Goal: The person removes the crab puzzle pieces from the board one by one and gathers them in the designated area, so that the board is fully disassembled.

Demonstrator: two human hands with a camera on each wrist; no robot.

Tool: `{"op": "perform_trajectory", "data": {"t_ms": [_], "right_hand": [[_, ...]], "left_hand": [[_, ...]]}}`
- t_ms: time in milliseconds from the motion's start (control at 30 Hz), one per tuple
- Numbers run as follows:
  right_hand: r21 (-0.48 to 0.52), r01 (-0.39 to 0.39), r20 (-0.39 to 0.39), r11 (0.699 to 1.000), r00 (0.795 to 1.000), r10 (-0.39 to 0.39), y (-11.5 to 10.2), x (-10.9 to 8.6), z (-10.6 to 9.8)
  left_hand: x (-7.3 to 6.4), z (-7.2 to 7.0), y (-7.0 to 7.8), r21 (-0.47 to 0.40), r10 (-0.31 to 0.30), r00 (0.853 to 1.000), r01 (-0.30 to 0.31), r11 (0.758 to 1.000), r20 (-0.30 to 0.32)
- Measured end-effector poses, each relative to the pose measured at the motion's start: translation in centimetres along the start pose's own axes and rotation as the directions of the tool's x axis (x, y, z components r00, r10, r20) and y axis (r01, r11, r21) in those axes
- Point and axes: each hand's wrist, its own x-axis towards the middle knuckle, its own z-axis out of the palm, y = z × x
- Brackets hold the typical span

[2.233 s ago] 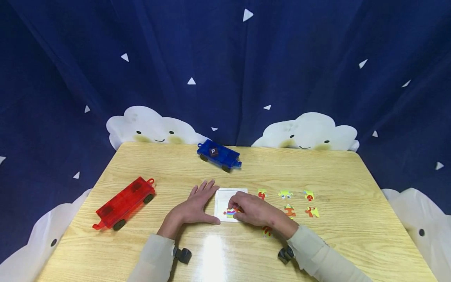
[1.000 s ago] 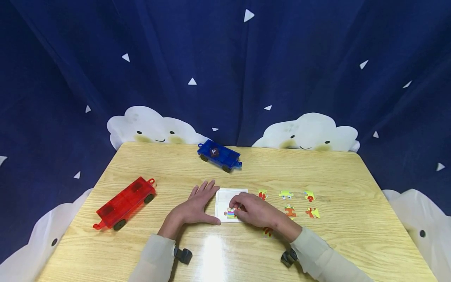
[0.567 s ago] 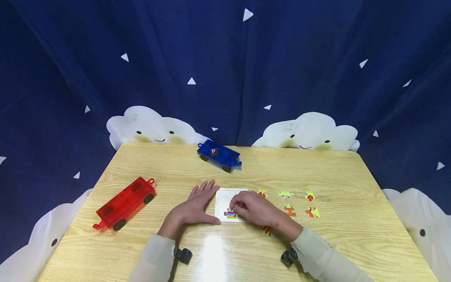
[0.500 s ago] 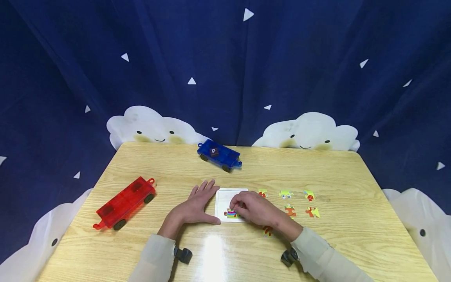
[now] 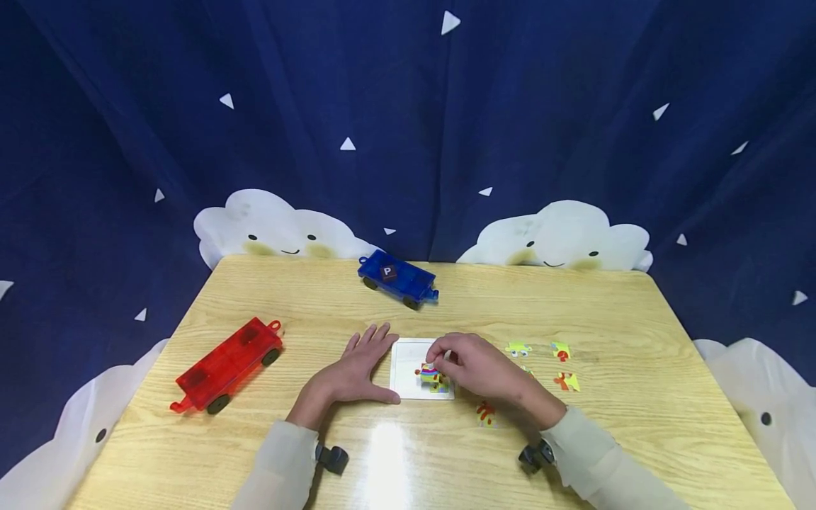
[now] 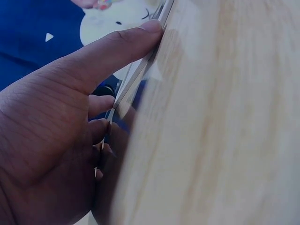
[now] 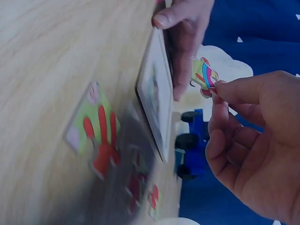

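Observation:
In the head view, my left hand (image 5: 350, 372) lies spread at the left side of a white square puzzle tray (image 5: 401, 361), thumb and fingertips at its edge. My right hand (image 5: 481, 365) pinches a striped puzzle piece (image 5: 428, 373) between thumb and index finger, over the tray. The right wrist view shows this striped piece (image 7: 205, 77) raised clear of the tray (image 7: 161, 112). Under it, another puzzle piece (image 5: 439, 388) shows at the tray's lower right, partly covered. A piece with a red hand print (image 5: 486, 413) lies on the table below my right hand.
More loose puzzle pieces lie to the right, among them one with eyes (image 5: 519, 349) and a yellow-red one (image 5: 567, 382). A red toy wagon (image 5: 226, 365) stands at the left, a blue toy wagon (image 5: 398, 278) behind the tray. A dark blue curtain (image 5: 408, 127) hangs behind the table.
My right hand has shifted right and slightly away, lifting the striped piece from the tray's lower part and uncovering the piece at the lower right. My left hand has stayed put.

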Motion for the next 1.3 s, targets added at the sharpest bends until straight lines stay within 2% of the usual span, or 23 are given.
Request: {"op": "perform_trajectory", "data": {"t_ms": [200,433,667,833,1033,1300], "right_hand": [[-0.032,-0.03,-0.008,0.999,1.0,0.03,0.4,-1.9,-1.7],[-0.056,-0.036,-0.011,0.998,0.999,0.036,2.1,-4.9,-3.0],[-0.015,-0.073,0.016,0.997,0.997,0.073,3.5,-8.4,-5.0],[0.017,-0.109,0.067,0.994,0.992,0.107,4.2,-10.2,-6.2],[0.043,-0.16,0.11,0.986,0.982,0.154,5.1,-11.6,-6.8],[0.113,-0.173,0.157,0.978,0.975,0.155,6.4,-12.4,-6.3]], "left_hand": [[0.0,-0.1,0.1,-0.009,0.012,1.0,-0.012,1.0,-0.009],[-0.1,0.0,-0.1,-0.012,0.006,1.0,-0.006,1.0,-0.004],[-0.2,0.0,0.0,-0.019,0.012,1.0,-0.013,1.0,-0.008],[-0.2,-0.1,0.1,-0.027,0.018,1.0,-0.018,0.999,-0.007],[-0.1,0.0,-0.1,-0.021,0.026,1.0,-0.027,0.999,-0.016],[-0.2,-0.1,0.1,-0.034,0.027,0.999,-0.028,0.999,-0.017]]}}
